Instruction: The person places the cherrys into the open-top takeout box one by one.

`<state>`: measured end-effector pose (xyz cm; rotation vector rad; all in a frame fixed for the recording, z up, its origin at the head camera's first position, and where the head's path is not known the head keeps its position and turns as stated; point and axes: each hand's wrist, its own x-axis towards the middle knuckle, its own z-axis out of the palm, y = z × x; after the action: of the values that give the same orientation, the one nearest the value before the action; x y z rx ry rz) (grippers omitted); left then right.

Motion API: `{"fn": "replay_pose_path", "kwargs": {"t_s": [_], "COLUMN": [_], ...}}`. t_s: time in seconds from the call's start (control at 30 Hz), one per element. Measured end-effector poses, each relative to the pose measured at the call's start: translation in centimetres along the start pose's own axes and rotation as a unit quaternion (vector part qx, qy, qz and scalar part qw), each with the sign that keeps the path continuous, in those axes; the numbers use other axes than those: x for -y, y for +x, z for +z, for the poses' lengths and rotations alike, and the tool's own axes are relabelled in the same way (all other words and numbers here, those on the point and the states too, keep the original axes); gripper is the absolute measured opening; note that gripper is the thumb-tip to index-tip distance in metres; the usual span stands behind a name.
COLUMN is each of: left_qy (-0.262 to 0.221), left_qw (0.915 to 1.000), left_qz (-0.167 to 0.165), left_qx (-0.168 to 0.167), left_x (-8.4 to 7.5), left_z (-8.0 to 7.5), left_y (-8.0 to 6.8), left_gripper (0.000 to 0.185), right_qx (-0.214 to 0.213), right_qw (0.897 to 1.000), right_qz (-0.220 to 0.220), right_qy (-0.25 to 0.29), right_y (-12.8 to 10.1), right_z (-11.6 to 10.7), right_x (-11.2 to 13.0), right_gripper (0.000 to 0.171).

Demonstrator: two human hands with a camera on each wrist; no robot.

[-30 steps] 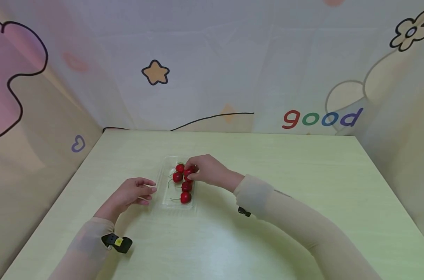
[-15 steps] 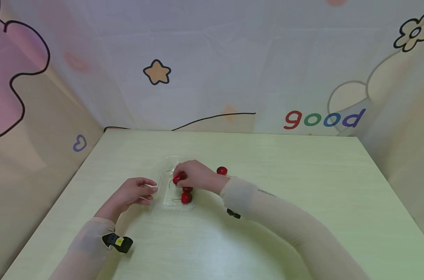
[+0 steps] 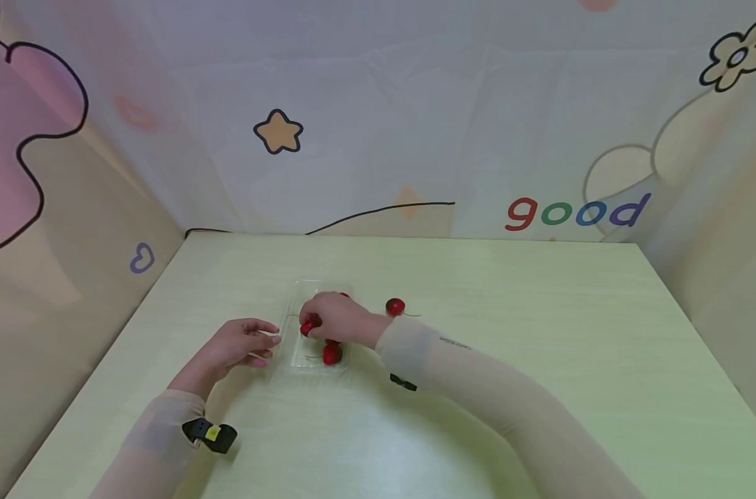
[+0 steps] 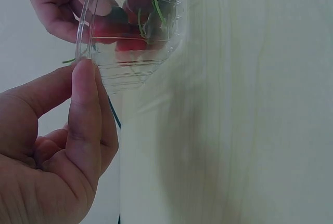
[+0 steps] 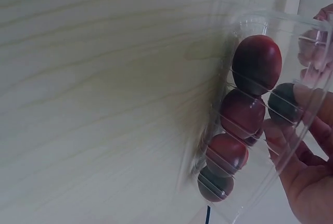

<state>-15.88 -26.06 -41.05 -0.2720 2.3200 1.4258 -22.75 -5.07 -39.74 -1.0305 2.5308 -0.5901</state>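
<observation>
A clear plastic tray (image 3: 298, 362) lies on the table, holding several red cherries with green stems. My right hand (image 3: 337, 317) reaches over the tray and pinches a cherry (image 3: 309, 326) between thumb and fingers at its left side. In the right wrist view this pinched cherry (image 5: 283, 103) looks dark through the clear wall. Another cherry (image 3: 332, 353) lies near the tray's front; others are partly hidden under my right hand. My left hand (image 3: 237, 343) rests beside the left rim with relaxed fingers, fingertips (image 4: 85, 73) right at the rim in the left wrist view.
A single cherry (image 3: 395, 306) with its stem lies on the pale wooden table (image 3: 508, 298), right of the tray and just behind the right forearm. A printed cloth backdrop (image 3: 378, 125) rises behind the table and along both sides.
My right hand has shifted left and slightly nearer across the tray, from the right-hand cherries to one on the left. The cherry outside the tray came into view. The left hand stays put.
</observation>
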Motion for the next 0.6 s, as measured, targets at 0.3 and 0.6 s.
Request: {"fn": "replay_pose_path", "kwargs": {"t_s": [0.3,0.6], "left_qy": [0.001,-0.005], "left_qw": [1.0,0.9999], "left_qz": [0.007,0.01], "left_qx": [0.004,0.009], "left_x": [0.03,0.17], "left_z": [-0.01,-0.15], "left_y": [0.11,0.06], "left_gripper": [0.042,0.042], "right_qx": [0.013,0.02], "right_qw": [0.999,0.998], "right_qz": [-0.006,-0.005], "right_qy": [-0.031,-0.059], "right_y": [0.49,0.81], "right_z": [0.41,1.04], "right_x": [0.12,0.39], "right_gripper": [0.024,0.022]}}
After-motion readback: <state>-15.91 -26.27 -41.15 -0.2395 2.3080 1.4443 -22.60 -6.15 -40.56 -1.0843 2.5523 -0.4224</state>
